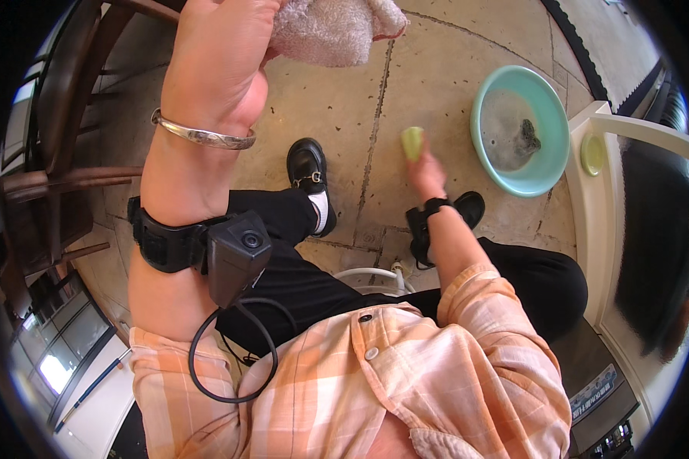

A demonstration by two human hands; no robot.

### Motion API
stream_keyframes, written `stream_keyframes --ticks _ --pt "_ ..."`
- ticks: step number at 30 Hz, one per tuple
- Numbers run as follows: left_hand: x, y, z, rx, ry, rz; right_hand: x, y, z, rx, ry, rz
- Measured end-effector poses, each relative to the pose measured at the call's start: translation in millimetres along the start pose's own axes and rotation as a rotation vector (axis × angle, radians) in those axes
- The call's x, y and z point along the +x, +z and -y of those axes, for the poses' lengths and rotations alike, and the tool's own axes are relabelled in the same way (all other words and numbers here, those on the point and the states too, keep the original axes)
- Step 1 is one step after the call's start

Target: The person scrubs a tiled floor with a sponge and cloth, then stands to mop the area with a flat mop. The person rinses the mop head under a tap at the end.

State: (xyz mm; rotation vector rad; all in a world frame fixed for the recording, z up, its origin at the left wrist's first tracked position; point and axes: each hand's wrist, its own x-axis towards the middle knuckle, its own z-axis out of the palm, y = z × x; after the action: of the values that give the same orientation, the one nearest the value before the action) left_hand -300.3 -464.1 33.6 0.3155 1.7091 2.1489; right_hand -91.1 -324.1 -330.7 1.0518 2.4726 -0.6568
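Note:
At the top edge, my left hand (229, 46), a silver bangle at its wrist, grips a pale pinkish terry cloth (333, 34). The cloth hangs in bunched folds, and the frame cuts off its upper part. Lower and to the right, my right hand (428, 175) holds a yellow-green block-like object (412, 143) over the floor; it is blurred, so I cannot tell whether it is soap or a sponge. Right of that hand stands a turquoise plastic basin (561, 155). Cloudy grey water fills its bottom, with a dark wad (528, 137) lying in it.
A white-framed unit (597, 241) with a dark glossy panel borders the right side; a green oval piece (592, 155) rests on its ledge. Dark wooden chairs (63, 172) stand at left. Stone tiles (321, 109) cover the floor. Between my legs is a white tubular frame (373, 272).

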Motion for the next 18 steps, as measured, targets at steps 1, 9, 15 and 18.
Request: stream_keyframes --ticks 1,9,15,18 --pt "2.4 -0.9 0.9 0.0 -0.005 -0.028 7.0 -8.8 -11.9 0.03 0.053 -0.066" --pt "12.2 -1.3 5.1 0.028 -0.013 0.007 -77.6 62.7 46.8 -0.271 -0.552 0.262" --pt "7.3 -0.6 6.1 0.056 -0.046 -0.102 -29.4 22.8 1.2 -0.021 -0.052 0.059" --pt "8.3 -6.7 2.8 -0.007 -0.002 0.023 -6.7 -3.0 -27.8 0.026 0.077 -0.061"
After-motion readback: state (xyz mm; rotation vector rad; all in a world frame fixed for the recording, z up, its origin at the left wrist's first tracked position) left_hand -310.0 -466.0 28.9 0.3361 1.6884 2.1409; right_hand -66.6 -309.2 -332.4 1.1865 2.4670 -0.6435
